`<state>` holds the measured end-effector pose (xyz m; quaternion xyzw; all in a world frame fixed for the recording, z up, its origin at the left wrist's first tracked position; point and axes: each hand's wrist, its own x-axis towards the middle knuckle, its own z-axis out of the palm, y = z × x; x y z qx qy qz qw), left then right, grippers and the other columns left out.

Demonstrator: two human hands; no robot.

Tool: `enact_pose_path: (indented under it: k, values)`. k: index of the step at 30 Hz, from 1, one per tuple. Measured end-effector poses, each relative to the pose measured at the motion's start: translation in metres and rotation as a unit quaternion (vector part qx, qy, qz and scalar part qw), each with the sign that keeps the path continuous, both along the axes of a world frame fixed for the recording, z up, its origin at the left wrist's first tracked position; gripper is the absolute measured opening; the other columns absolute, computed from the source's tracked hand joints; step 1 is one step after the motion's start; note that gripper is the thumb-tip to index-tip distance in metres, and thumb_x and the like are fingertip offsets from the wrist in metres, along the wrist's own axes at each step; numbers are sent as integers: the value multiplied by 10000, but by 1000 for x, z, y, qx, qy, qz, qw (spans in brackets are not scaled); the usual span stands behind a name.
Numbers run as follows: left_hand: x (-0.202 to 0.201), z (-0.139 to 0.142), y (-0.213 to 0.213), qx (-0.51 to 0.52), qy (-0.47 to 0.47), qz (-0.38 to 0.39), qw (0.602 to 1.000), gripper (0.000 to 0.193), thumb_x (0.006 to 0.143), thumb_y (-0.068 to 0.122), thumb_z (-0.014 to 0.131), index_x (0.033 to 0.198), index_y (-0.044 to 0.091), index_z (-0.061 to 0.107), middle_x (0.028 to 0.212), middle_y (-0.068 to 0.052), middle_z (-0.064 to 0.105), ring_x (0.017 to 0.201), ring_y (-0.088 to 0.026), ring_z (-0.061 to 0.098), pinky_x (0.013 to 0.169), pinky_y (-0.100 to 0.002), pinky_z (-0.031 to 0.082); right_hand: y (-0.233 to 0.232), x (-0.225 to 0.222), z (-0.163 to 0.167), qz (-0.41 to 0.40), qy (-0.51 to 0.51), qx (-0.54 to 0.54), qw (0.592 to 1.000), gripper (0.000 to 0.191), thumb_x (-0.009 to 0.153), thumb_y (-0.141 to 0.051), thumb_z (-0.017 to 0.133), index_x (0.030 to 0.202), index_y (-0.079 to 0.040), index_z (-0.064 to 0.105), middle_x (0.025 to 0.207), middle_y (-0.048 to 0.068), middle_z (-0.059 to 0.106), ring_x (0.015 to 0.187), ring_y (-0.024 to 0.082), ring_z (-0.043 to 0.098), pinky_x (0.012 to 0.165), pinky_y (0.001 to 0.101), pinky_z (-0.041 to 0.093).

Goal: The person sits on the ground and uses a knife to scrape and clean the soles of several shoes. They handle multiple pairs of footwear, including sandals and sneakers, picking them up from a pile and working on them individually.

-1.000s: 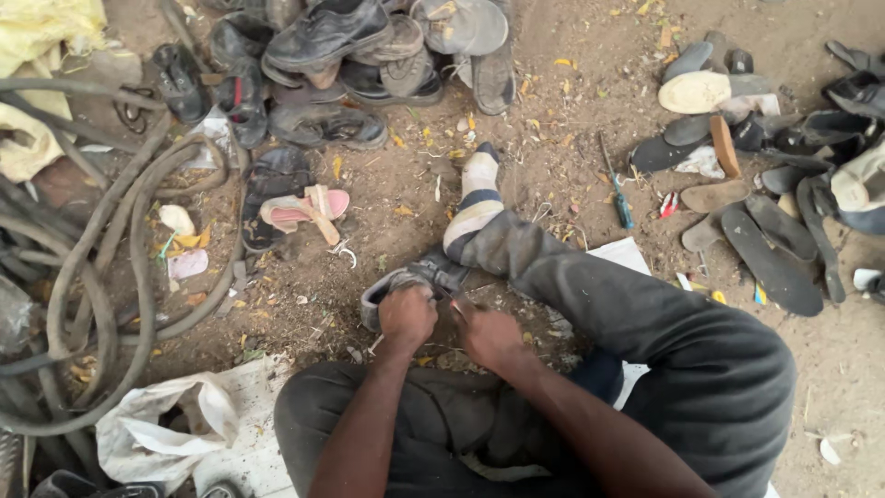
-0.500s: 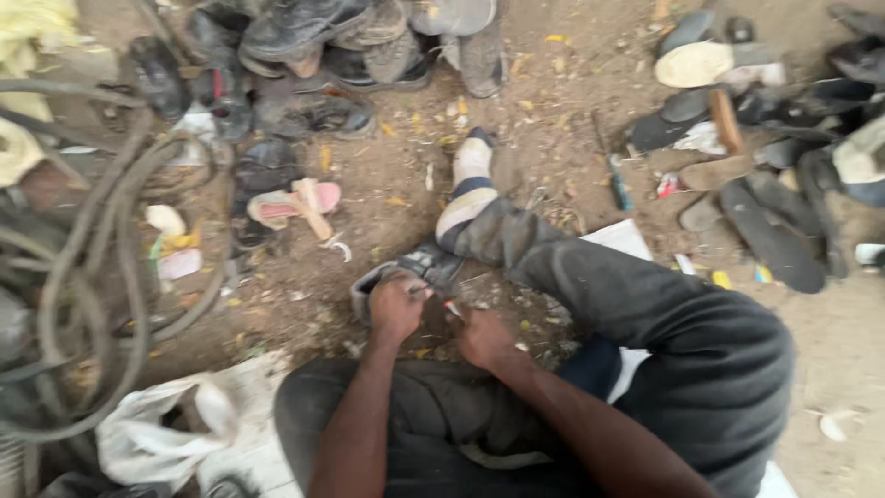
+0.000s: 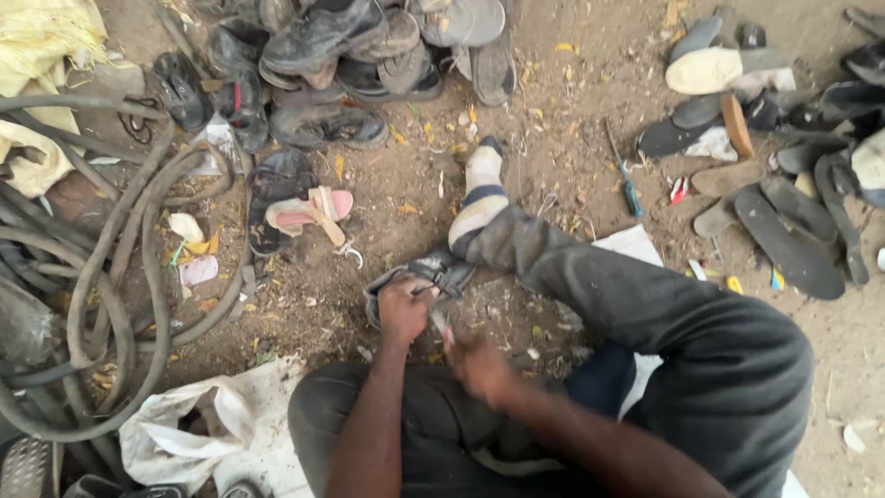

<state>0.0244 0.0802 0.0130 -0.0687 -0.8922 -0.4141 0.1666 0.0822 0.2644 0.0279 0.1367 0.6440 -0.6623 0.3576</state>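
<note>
Fingers of left hand [image 3: 403,312] grip dark shoe's [image 3: 433,273] edge — right hand [image 3: 477,364] just beside.

Bare dirt ground [image 3: 553,138]; shoe pile [image 3: 350,55], loose soles [image 3: 784,231], rubber hoses [image 3: 101,277], screwdriver [image 3: 627,189] on it

Right hand [image 3: 479,364] blurred, grip perhaps closed.

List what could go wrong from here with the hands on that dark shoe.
The right hand is blurred in motion close to the left hand, which presses the dark shoe to the ground; a slip could hurt the left fingers. What the right hand holds cannot be told. The shoe rests on loose dirt beside the socked foot, so it may shift under force. Small scraps nearby could get lost in the litter.
</note>
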Motion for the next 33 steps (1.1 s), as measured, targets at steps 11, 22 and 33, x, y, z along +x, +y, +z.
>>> enact_pose_path:
  k: [11, 22, 33]
  values:
    - [9, 16, 12, 161, -109, 49, 980, 197, 757, 174, 823, 878, 20, 802, 795, -107, 776, 740, -185, 741, 716, -316, 565, -17, 24, -56, 75, 595, 229, 767, 210, 987, -172, 594, 1096, -10, 672, 877, 265, 665, 758, 493, 624, 635, 545, 482]
    - [12, 33, 6, 276, -78, 83, 955, 285, 781, 222, 876, 971, 23, 804, 966, -91, 776, 878, -172, 693, 788, -316, 555, -28, 66, 5, 110, 372, 201, 900, 201, 963, -168, 609, 1081, -18, 672, 867, 267, 658, 835, 473, 629, 694, 527, 495]
    - [43, 66, 1, -335, -27, -80, 939, 192, 882, 296, 729, 856, 111, 772, 978, -98, 740, 1052, -311, 667, 1000, -527, 474, 8, 53, 1, 54, 213, 124, 968, 240, 995, -236, 610, 1071, -21, 683, 711, 214, 635, 626, 376, 600, 599, 460, 492]
